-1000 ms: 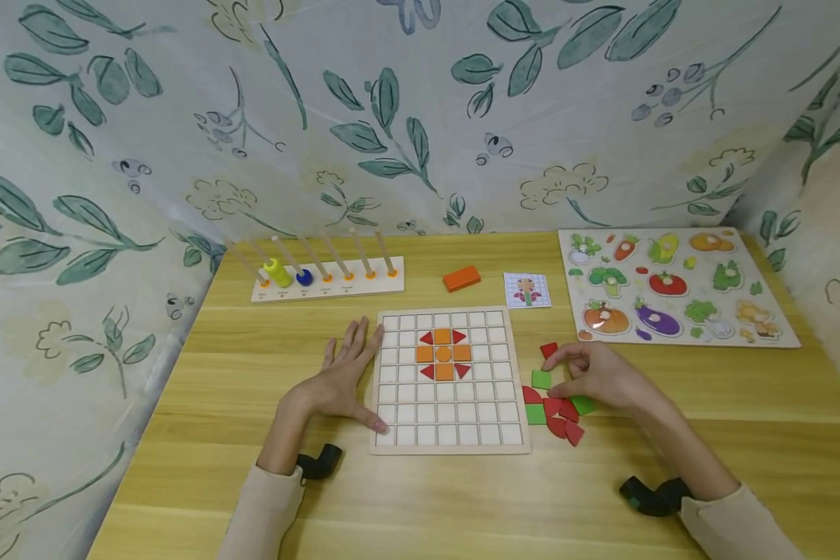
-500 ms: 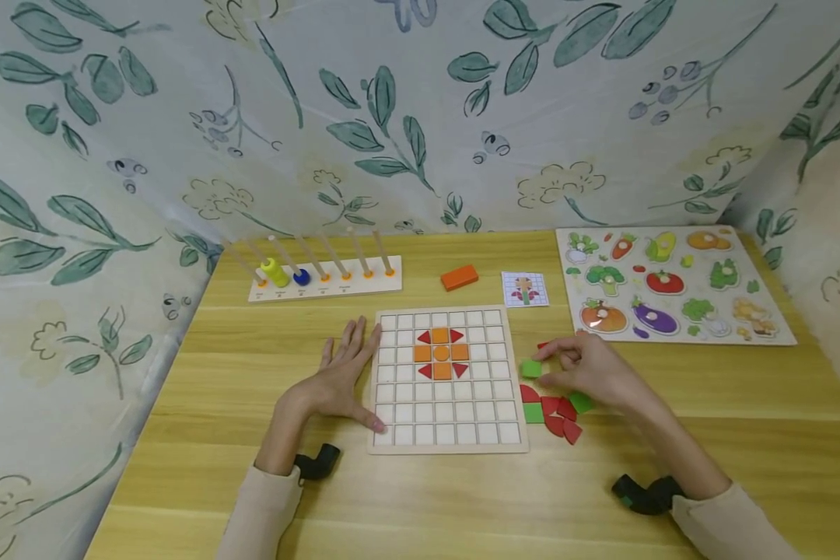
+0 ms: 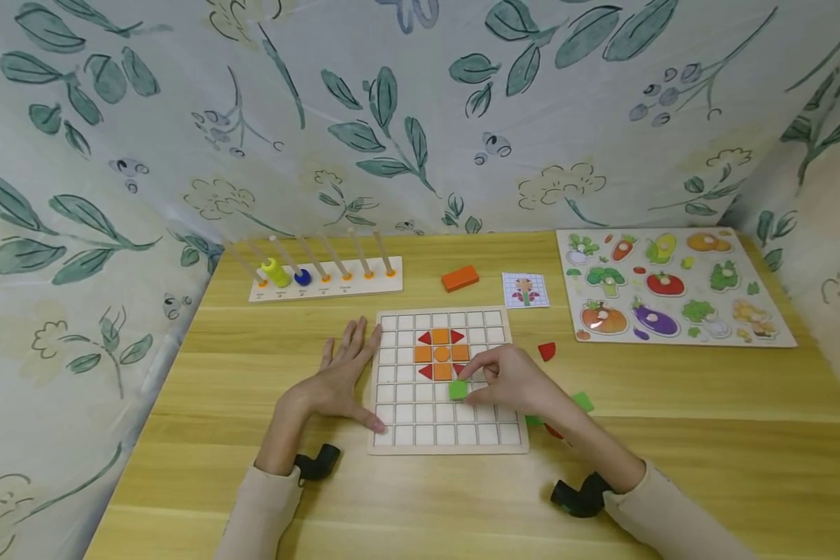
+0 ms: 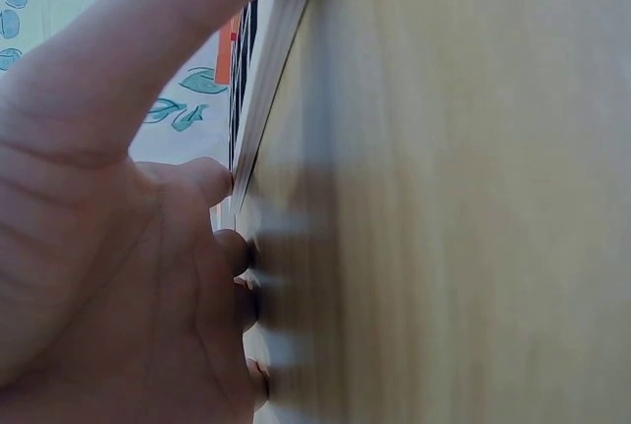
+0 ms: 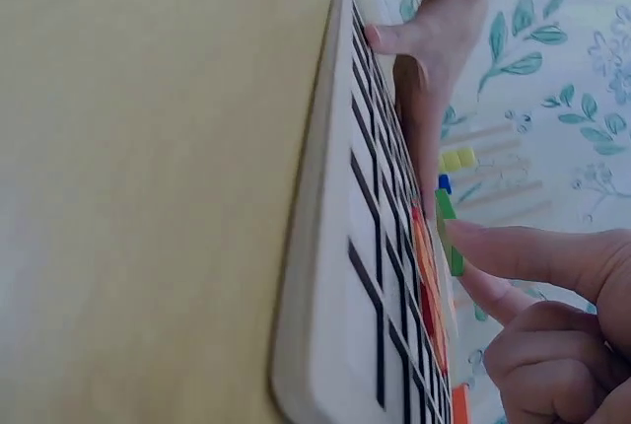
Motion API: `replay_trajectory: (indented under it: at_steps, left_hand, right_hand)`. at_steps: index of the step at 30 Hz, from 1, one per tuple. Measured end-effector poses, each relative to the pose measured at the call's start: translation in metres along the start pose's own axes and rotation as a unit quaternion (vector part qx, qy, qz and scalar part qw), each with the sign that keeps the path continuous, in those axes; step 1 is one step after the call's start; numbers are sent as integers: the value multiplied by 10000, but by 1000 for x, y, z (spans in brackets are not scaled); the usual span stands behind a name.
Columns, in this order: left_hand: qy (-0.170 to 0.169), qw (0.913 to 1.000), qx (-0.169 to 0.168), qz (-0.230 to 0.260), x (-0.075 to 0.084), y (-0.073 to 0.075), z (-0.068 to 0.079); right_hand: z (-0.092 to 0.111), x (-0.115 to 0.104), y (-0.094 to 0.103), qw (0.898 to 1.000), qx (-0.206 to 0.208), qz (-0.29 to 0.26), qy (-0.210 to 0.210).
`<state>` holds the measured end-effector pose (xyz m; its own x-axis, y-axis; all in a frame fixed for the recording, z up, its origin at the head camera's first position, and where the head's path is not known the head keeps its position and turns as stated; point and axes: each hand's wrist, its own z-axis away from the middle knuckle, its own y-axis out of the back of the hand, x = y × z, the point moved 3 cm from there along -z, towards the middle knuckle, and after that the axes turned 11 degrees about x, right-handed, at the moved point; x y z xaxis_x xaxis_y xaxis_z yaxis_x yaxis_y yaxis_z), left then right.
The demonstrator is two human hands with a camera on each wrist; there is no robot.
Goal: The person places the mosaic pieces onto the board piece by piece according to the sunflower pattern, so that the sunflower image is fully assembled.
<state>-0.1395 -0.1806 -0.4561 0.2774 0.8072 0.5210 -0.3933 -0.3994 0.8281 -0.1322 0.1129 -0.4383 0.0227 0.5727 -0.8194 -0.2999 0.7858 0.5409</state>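
A wooden grid board (image 3: 406, 433) lies mid-table, with orange squares, an orange circle (image 3: 442, 353) and red triangles set in its upper middle cells. My left hand (image 3: 332, 385) rests spread along the board's left side, its thumb on the lower left corner. Between thumb and forefinger my right hand (image 3: 511, 381) pinches a green square tile (image 3: 458, 390) just below the orange pattern. The right wrist view shows that green tile (image 5: 450, 234) held a little off the board's surface. Beyond the board's right edge lie more green and red pieces, partly hidden by the right forearm.
At the back left stands a peg rack (image 3: 325, 278) with yellow and blue beads. An orange block (image 3: 460, 278) and a pattern card (image 3: 525, 290) lie behind the board. A vegetable puzzle board (image 3: 679, 284) fills the back right. One red piece (image 3: 547, 351) lies apart.
My right hand has picked the green tile up from beside the board and carried it left over the grid. The left hand has stayed in place.
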Motion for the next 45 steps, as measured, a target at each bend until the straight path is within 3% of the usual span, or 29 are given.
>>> replay_trajectory:
  at_steps: [8, 22, 31, 45]
  left_hand:
    - [12, 10000, 12, -34, -2, 0, 1]
    - [-65, 10000, 8, -27, 1, 1, -1]
    - [-27, 10000, -12, -34, 0, 1, -2]
    - [-9, 10000, 15, -59, -1, -1, -1]
  right_hand:
    - [-4, -6, -20, 9996, 30, 116, -256]
    - [-4, 0, -20, 9996, 82, -198, -200]
    - [-6, 1, -23, 9996, 199, -169, -72]
    - [-6, -1, -28, 9995, 222, -142, -200]
